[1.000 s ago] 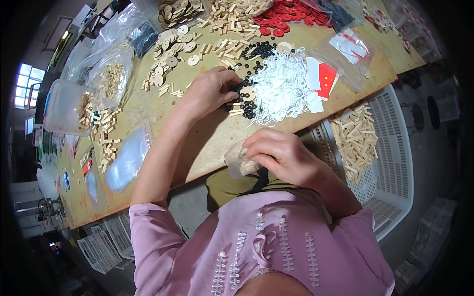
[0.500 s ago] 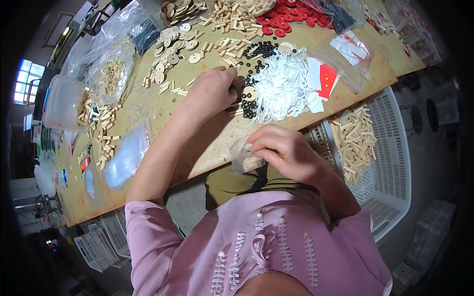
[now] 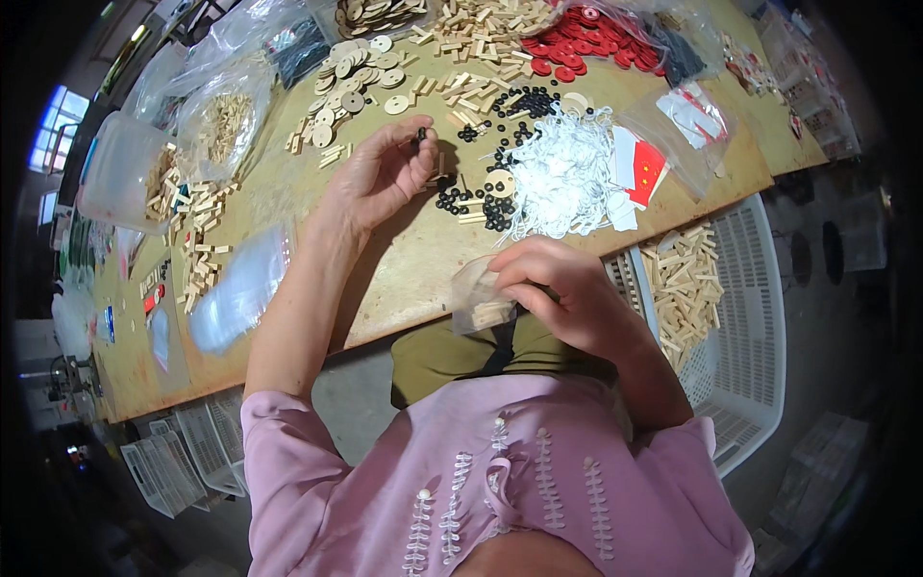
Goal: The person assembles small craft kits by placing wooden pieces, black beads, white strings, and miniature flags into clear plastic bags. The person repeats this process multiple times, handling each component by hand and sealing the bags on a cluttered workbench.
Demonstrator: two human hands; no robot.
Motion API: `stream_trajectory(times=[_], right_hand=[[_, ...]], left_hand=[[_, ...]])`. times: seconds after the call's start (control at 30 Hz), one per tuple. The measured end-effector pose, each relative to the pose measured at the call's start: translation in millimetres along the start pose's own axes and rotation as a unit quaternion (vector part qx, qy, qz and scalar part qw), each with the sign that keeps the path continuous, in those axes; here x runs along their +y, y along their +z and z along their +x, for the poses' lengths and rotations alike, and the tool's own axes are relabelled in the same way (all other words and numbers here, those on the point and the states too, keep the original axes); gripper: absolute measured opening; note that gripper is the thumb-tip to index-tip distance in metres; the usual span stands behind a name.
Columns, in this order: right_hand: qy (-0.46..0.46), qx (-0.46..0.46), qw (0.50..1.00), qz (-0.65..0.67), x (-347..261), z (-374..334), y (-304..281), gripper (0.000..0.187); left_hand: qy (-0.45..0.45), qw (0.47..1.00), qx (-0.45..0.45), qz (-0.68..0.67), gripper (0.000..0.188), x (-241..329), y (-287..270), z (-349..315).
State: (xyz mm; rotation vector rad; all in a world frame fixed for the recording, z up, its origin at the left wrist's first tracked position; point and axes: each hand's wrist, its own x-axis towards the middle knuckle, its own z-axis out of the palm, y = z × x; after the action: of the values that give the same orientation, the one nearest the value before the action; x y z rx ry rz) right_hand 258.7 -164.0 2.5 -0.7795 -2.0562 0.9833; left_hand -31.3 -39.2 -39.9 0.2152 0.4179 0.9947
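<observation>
The right hand [image 3: 567, 293] hides the upper right edge of a small clear plastic bag [image 3: 478, 310], whose creased film leaves the pale wooden blocks inside too indistinct to count. Dark lens edges swallow the room's corners, and the far piles on the tan worktable [image 3: 404, 279] run out of frame. At right, a white perforated plastic basket [image 3: 755, 288] holds pale wooden sticks [image 3: 685, 288]; at left stands a translucent plastic tub [image 3: 120, 173], wooden pieces beside it. The right thumb and fingers are pinched on the bag near the table's front edge. The left hand [image 3: 380, 178], palm partly showing, grips a small round black bead [image 3: 421, 135] at its drawn-in fingertips, just left of scattered black beads [image 3: 450, 200].
</observation>
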Motion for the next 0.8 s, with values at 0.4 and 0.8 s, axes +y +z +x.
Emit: stream_trajectory(times=[0.4, 0.8], right_hand=[[0.0, -0.012, 1.0, 0.015, -2, 11, 4, 0.016], [-0.004, -0.024, 1.0, 0.009, -9, 12, 6, 0.016]], left_hand=[[-0.002, 0.995, -0.058, -0.076, 0.064, -33, 39, -45], [-0.007, 0.994, -0.045, -0.099, 0.052, -40, 34, -53]])
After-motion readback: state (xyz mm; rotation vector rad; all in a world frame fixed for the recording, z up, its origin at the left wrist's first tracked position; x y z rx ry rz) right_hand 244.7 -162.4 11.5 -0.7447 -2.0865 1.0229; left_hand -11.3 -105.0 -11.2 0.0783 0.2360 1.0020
